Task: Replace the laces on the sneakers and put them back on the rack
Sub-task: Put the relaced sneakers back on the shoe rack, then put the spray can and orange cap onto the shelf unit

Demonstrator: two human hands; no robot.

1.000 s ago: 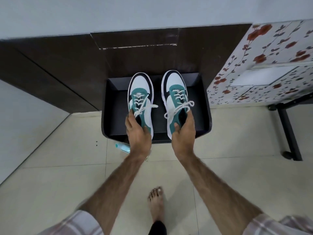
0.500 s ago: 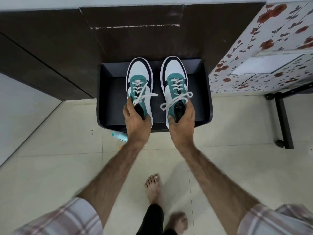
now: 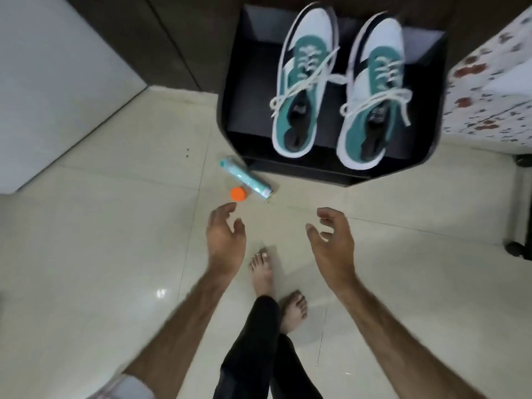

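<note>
Two sneakers sit side by side on the black rack (image 3: 230, 82), toes pointing away from the person; the left sneaker (image 3: 305, 82) and the right sneaker (image 3: 374, 93) are green and white with dark trim, and each carries white laces (image 3: 302, 90) tied in a loose bow, the ends trailing over the sides; one lace end of the left sneaker reaches across the gap toward the right one. The rack rests on the pale tiled floor (image 3: 86, 254) against a dark wooden cabinet (image 3: 178, 38); a surface under a white cloth with red flowers (image 3: 489, 82) stands just to its right, with a dark metal leg on castors (image 3: 521, 211) below it.

Both hands hang over the floor, well short of the rack and touching nothing; the left hand (image 3: 224, 240) has its fingers relaxed and slightly bent, thumb apart; the right hand (image 3: 331, 243) is likewise loose, fingers gently curved, palm turned inward; neither holds anything.

Between the left hand and the rack lie a light blue tube-shaped packet (image 3: 244, 180), touching or nearly touching the rack's front corner, and a small orange cap (image 3: 238, 194) just beside it. The person's bare feet (image 3: 263, 272) stand on the tiles below the hands, under dark trouser legs; a plaid sleeve shows at the bottom left edge.
</note>
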